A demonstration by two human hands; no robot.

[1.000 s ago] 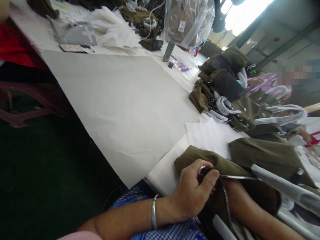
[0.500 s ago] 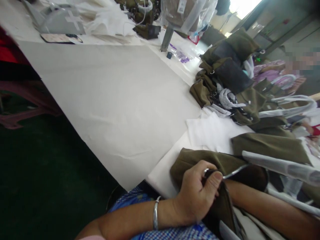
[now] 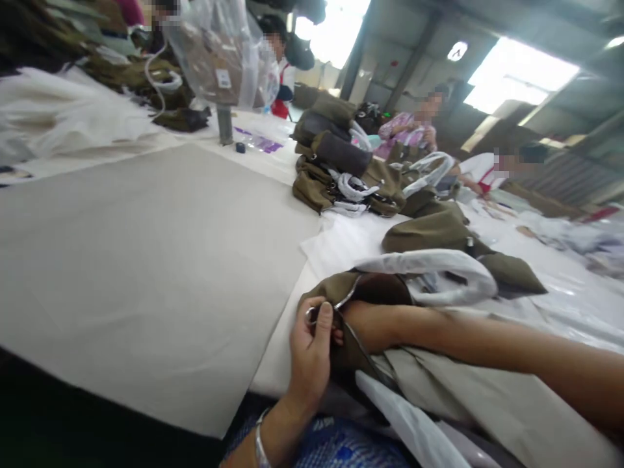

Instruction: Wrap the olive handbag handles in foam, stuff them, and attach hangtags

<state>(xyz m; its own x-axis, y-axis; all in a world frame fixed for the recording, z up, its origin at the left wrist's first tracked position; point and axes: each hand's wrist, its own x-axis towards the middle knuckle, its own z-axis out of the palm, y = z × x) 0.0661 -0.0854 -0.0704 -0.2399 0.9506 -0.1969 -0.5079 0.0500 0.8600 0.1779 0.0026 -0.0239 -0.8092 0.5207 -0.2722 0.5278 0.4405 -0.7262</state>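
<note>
An olive-brown handbag (image 3: 336, 286) lies at the table's near edge, its zipped mouth open toward the right. My left hand (image 3: 314, 351) is closed on the end of the zip opening, thumb on top. My right hand (image 3: 358, 318) reaches into the bag through that opening; most of its fingers are hidden inside, so what it holds does not show. A handle (image 3: 439, 266) wrapped in white material arches above my right forearm. Pale paper or cloth (image 3: 468, 383) lies below that forearm, by the bag's mouth.
A large grey-white sheet (image 3: 160, 260) covers the table to the left. White foam sheets (image 3: 341, 240) lie beyond the bag. More olive bags (image 3: 336, 143) are piled behind, and another bag (image 3: 433, 227) lies to the right. A plastic-covered post (image 3: 224, 123) stands at the back. Co-workers (image 3: 409, 127) are farther off.
The view has swung right and up, showing more of the room and co-workers. My left hand still grips the bag's opening, and my right arm is still inside it.
</note>
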